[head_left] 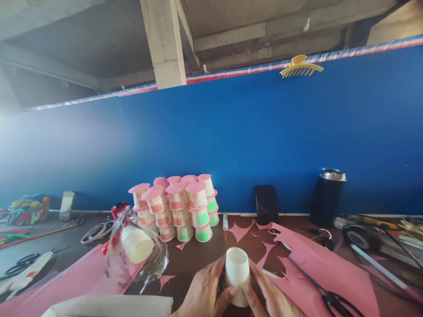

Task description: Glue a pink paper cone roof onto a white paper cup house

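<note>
A plain white paper cup (pixel 238 268) stands upright between my two hands at the table's near edge, its narrower end seeming to face up. My left hand (pixel 208 288) curls round its left side, thumb pressed to the front. From the other side, my right hand (pixel 266 288) grips it too, with its thumb close to the left one. Beyond them are several stacked paper cup towers (pixel 178 211) with pink tops, some bearing pink windows and green patches. To the left, a clear plastic bag (pixel 158 259) holds a stack of paper cups (pixel 139 244).
Pink paper sheet (pixel 350 268) lies right with black-handled scissors (pixel 333 299) on it; more pink paper (pixel 76 277) lies left. A phone (pixel 266 204) and black flask (pixel 327 198) stand by the blue partition (pixel 238 145). A white box edge (pixel 112 306) sits near left.
</note>
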The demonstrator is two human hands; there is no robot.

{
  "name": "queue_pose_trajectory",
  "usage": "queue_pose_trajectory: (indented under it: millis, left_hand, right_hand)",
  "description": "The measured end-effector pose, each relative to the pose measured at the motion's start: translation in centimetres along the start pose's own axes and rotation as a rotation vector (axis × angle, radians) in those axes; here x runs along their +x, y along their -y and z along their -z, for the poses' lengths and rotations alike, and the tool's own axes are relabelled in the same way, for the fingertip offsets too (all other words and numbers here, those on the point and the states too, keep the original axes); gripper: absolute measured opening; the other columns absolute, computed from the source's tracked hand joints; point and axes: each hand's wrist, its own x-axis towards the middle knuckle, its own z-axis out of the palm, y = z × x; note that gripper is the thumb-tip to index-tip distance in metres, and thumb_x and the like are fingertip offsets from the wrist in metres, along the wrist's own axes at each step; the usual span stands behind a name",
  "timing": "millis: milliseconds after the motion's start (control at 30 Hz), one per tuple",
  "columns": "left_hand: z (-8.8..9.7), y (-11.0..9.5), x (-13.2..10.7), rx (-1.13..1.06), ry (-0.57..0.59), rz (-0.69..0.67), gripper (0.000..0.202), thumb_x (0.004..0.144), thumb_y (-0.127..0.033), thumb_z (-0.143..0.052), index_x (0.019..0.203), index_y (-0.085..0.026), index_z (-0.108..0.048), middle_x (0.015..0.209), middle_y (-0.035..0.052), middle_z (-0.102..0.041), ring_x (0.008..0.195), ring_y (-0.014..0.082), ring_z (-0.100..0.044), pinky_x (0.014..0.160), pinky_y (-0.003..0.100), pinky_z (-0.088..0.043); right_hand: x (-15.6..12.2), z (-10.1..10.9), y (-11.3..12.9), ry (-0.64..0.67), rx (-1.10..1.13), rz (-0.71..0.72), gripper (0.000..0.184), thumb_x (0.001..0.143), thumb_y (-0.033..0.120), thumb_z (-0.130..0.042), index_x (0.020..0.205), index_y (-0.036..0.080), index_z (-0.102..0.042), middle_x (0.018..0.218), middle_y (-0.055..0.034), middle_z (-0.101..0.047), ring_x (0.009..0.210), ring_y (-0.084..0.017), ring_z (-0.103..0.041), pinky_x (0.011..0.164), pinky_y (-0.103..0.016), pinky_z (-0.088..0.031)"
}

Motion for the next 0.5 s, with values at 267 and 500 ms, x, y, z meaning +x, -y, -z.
queue_pose_trajectory:
  millis: [267,500]
  left_hand:
    - [-0.8,1.0,-0.6,0.089,-0.003,0.041,0.062,0.090,-0.054,-0.049,0.140,-0.020,-0.035,0.127,0.0143,-0.061,0.114,0.0273,-0.059,0.097,0.045,-0.050]
    - [-0.8,1.3,-0.5,0.073,-0.018,0.053,0.065,0.088,-0.053,-0.055,0.140,-0.018,-0.038,0.131,0.0164,-0.059,0.119,0.0283,-0.058,0.099,0.044,-0.049]
  right_hand:
    - [1.2,0.7,2.3,0.132,0.003,0.009,0.045,0.099,0.029,-0.039,0.141,0.018,-0.048,0.135,-0.0111,-0.061,0.123,-0.022,-0.058,0.099,-0.032,-0.052]
    - [1.4,0.6,2.2,0.078,-0.024,0.056,0.041,0.096,0.026,-0.043,0.134,0.015,-0.055,0.130,-0.0117,-0.065,0.119,-0.019,-0.062,0.099,-0.028,-0.050]
